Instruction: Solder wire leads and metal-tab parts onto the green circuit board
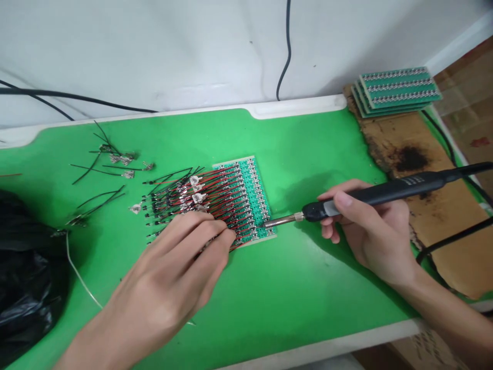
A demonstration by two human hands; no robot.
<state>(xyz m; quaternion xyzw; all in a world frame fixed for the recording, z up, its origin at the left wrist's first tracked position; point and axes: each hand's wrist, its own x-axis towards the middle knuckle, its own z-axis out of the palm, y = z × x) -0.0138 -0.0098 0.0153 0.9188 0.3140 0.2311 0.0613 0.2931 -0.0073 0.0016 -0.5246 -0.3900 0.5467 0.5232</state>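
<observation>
A green circuit board (254,195) lies on the green mat, with rows of solder joints and many red wires (223,203) running leftward to small metal parts and black leads. My right hand (370,226) grips a black soldering iron (370,194), its metal tip at the board's lower right area. Over the wires at the board's lower left is my left hand (188,257), fingers pinched together. They seem to be on a red wire, but the fingertips' hold is partly hidden by the hand itself.
Loose metal terminals with black wires (119,156) lie at left, near a black plastic bag (31,277). Stacked circuit boards (400,90) sit on scorched cardboard (442,205) at right. The iron's black cable (470,169) leads right. A pale wall stands behind the mat (308,288).
</observation>
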